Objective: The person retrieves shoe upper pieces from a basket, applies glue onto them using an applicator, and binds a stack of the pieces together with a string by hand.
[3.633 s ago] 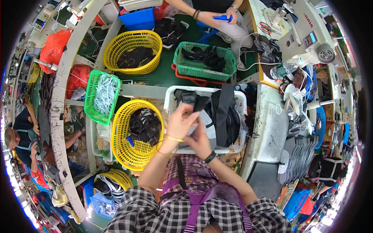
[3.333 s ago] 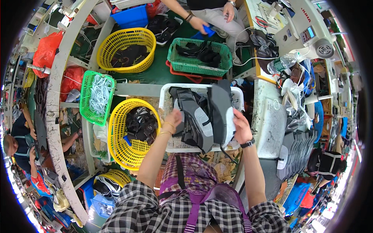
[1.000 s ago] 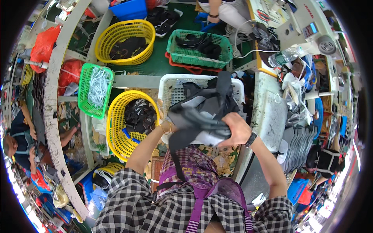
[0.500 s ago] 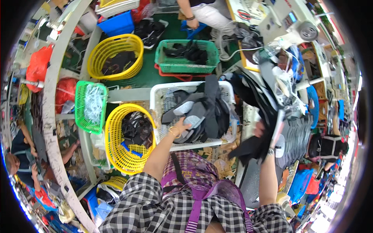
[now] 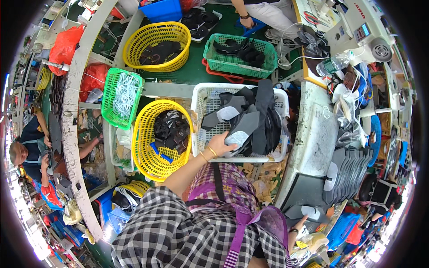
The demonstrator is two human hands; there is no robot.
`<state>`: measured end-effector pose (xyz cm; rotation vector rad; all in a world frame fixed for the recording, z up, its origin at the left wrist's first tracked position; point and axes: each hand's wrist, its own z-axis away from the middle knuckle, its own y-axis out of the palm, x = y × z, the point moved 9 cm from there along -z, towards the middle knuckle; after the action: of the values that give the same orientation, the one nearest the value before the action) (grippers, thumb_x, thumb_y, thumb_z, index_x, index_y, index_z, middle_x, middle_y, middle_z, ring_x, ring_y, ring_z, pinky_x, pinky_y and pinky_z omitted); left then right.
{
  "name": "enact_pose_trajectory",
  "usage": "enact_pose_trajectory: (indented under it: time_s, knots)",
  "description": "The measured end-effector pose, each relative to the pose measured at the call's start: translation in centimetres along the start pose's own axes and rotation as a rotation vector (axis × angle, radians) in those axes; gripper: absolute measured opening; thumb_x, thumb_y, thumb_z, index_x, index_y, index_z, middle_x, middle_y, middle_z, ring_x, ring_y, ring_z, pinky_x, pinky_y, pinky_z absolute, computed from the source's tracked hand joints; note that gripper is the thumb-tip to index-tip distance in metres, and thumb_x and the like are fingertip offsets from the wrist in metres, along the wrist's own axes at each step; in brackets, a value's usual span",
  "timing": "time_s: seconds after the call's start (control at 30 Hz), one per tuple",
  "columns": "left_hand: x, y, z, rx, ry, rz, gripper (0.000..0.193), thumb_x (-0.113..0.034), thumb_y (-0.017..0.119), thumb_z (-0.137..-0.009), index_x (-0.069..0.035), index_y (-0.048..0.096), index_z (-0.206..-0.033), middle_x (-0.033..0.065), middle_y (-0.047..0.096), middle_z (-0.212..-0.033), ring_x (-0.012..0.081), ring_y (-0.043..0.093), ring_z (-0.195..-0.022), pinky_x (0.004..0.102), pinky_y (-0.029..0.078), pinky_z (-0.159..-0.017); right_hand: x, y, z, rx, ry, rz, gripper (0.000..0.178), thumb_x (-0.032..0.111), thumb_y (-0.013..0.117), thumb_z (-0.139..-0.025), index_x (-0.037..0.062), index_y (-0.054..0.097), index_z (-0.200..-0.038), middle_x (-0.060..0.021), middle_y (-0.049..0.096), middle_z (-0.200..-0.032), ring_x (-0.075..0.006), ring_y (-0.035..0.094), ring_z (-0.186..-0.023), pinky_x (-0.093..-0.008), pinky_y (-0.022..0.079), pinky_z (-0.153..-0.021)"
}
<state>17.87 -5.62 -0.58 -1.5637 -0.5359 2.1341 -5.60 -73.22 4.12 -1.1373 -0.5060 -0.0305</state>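
My left hand, a gold bangle at its wrist, reaches into a white plastic basket. Its thumb and fingers close on the near end of a dark grey cut piece with a pale patch. A similar patched piece and long black strips lie in the same basket. At the lower right, my right hand is at the edge of another dark grey patched piece, one finger over it. That hand's thumb is hidden, and the piece's far end is blurred.
Overlapping grey pieces lie on the worn bench at right. Yellow baskets and a green basket of pale cords stand to the left. Another person's hand shows beyond the green crate. A sewing machine stands far right.
The right hand has moved nearer me and left the black strips it held over the bench; a grey patched piece is now at it. The left hand stays in the white basket. The view has shifted.
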Motion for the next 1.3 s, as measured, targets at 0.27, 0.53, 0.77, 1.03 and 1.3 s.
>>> enact_pose_trajectory:
  time_s: [0.27,0.53,0.77,1.03,1.3]
  knots:
    - [-7.6,-1.6,2.8,0.468,0.147,-0.528,0.057,-0.049,0.069,-0.065,-0.002,0.058,-0.096,0.017,0.064,-0.073,0.0338,0.064,-0.071,0.0428,0.05,-0.061,27.7,-3.1,16.4,-0.085,-1.014,0.167,0.047,0.024,0.056,-0.088,-0.0008,0.046,-0.126,-0.0186,0.049,-0.126,-0.0341,0.051,-0.111,-0.0423,0.04,-0.094]
    - [-12.0,4.0,3.5,0.623,0.357,-0.411,0.05,-0.046,0.067,-0.068,-0.002,0.059,-0.091,0.0192,0.064,-0.075,0.0353,0.063,-0.074,0.042,0.051,-0.065,35.0,24.2,37.9,0.681,-1.82,0.749,0.058,0.015,0.073,-0.064,0.0123,0.052,-0.119,-0.0109,0.055,-0.115,-0.027,0.048,-0.113,-0.0496,0.03,-0.101]
    - [-2.6,-1.5,-4.9,0.06,0.099,-0.429,0.077,-0.019,0.068,-0.074,-0.021,0.027,-0.139,0.0115,0.027,-0.143,0.0364,0.029,-0.129,0.0525,0.03,-0.101,33.7,25.4,40.1,0.659,-2.187,0.726,0.013,0.014,0.059,-0.072,0.0125,0.055,-0.084,-0.0029,0.055,-0.078,-0.0216,0.055,-0.086,-0.0471,0.036,-0.094]
    - [4.1,6.2,-5.5,0.41,0.018,-0.324,0.072,-0.029,0.069,-0.074,-0.023,0.034,-0.136,0.0095,0.021,-0.146,0.0344,0.039,-0.124,0.0493,0.036,-0.099,38.1,15.6,41.5,0.928,-1.984,0.62,0.031,0.013,0.068,-0.063,0.0106,0.059,-0.093,-0.0056,0.057,-0.083,-0.0245,0.056,-0.086,-0.0371,0.042,-0.082]
    - [1.8,4.0,-2.5,0.11,0.232,-0.261,0.039,-0.02,0.069,-0.072,-0.01,0.052,-0.106,0.0111,0.052,-0.102,0.0319,0.052,-0.099,0.0417,0.045,-0.08,28.9,-11.3,15.7,-0.258,-0.767,-0.8,0.039,0.025,0.056,-0.09,-0.0068,0.05,-0.111,-0.0198,0.057,-0.108,-0.026,0.058,-0.089,-0.0389,0.05,-0.078]
